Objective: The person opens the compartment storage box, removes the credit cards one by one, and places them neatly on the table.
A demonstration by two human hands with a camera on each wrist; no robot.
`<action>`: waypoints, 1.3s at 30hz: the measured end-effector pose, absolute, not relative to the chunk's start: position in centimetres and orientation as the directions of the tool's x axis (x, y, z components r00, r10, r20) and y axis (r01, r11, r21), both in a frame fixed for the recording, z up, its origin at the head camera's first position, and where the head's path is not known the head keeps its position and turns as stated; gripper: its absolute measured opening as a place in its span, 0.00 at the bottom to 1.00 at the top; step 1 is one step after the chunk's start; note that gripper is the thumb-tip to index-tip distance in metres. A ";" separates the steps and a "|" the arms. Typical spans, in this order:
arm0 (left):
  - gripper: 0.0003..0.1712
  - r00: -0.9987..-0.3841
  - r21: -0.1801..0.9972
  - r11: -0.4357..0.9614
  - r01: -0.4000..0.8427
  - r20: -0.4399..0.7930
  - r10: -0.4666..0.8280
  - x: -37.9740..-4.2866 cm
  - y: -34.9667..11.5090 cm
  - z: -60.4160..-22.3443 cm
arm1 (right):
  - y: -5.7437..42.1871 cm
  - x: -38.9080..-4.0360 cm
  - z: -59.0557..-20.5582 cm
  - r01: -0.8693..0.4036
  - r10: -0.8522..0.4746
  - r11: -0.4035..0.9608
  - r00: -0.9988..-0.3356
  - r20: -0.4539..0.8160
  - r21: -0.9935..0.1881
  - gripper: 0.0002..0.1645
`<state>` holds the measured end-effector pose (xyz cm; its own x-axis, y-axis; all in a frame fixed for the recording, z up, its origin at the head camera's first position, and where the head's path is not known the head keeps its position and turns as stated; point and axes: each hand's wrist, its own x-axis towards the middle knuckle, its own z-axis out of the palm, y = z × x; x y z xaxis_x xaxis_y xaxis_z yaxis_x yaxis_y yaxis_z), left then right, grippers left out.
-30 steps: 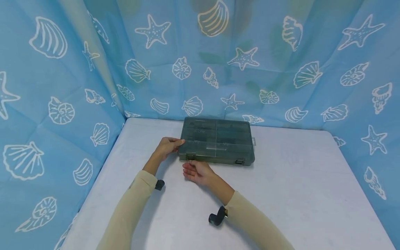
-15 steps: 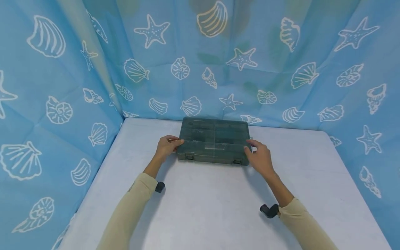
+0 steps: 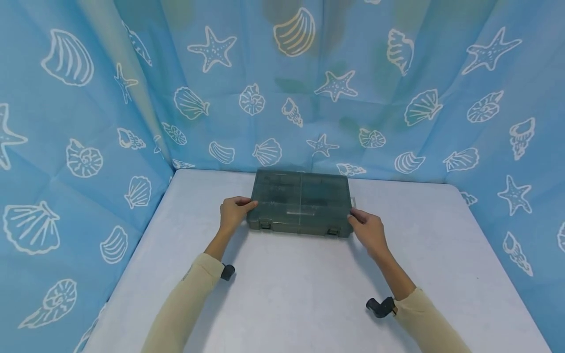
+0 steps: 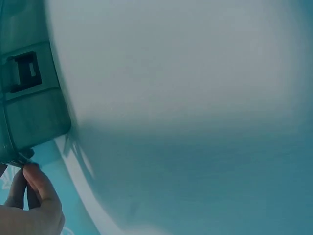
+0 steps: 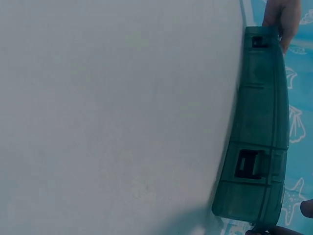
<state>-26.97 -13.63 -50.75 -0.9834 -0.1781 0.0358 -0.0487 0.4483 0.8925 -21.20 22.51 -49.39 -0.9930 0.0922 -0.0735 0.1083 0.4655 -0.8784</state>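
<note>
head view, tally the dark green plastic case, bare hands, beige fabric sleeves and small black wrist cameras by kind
Dark green plastic case: 1
Bare left hand and right hand: 2
Beige fabric sleeves: 2
Small black wrist cameras: 2
Total: 7

Passage: white table [image 3: 291, 294] before green case [image 3: 300, 203] | rear: blue curtain [image 3: 269, 120] close behind | ends blocked: left hand [image 3: 233, 214], right hand [image 3: 370, 231]

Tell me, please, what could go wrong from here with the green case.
The left hand and right hand hold opposite ends of the green case, so uneven lifting might tilt it. Whether its front latches are fully fastened is hard to tell; a loose one could let it open. Its far edge lies near the patterned curtain, so pushing might bunch the fabric.
</note>
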 end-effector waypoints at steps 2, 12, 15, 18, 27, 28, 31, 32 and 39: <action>0.18 -0.983 0.884 0.466 -0.036 0.053 -0.177 -26.5 -13.6 -50.8 | 22.5 -20.7 -49.2 0.120 0.096 0.460 -0.992 -0.085 -0.880 0.30; 0.19 -0.980 0.869 0.494 -0.001 0.097 -0.172 -25.7 -13.8 -51.1 | 22.6 -19.5 -48.9 0.139 0.110 0.417 -0.989 -0.101 -0.898 0.30; 0.19 -0.981 0.869 0.495 0.003 0.099 -0.169 -25.6 -13.8 -50.9 | 22.6 -19.4 -48.9 0.140 0.106 0.406 -0.989 -0.106 -0.903 0.30; 0.18 -0.981 0.873 0.487 0.006 0.099 -0.165 -25.5 -13.9 -50.6 | 22.7 -19.4 -48.7 0.144 0.110 0.403 -0.988 -0.109 -0.904 0.30; 0.22 -0.975 0.958 0.288 0.008 0.072 -0.211 -26.8 -14.2 -48.3 | 23.2 -20.6 -45.5 0.077 0.141 0.301 -0.989 -0.036 -0.951 0.38; 0.25 -0.973 0.969 0.247 0.015 0.071 -0.219 -27.0 -14.1 -47.8 | 23.2 -20.9 -45.0 0.066 0.138 0.276 -0.990 -0.028 -0.959 0.39; 0.28 -0.969 0.983 0.177 0.051 0.091 -0.230 -28.1 -13.7 -46.6 | 23.3 -22.2 -43.5 0.039 0.133 0.164 -0.991 -0.017 -0.986 0.41; 0.29 -0.968 0.984 0.165 0.066 0.103 -0.230 -28.5 -13.5 -46.2 | 23.4 -22.6 -43.0 0.033 0.130 0.120 -0.991 -0.017 -0.992 0.42; 0.41 -0.970 0.955 0.286 0.072 0.135 -0.204 -30.9 -12.9 -43.9 | 23.5 -26.1 -40.9 -0.019 0.100 -0.090 -0.995 0.009 -0.996 0.45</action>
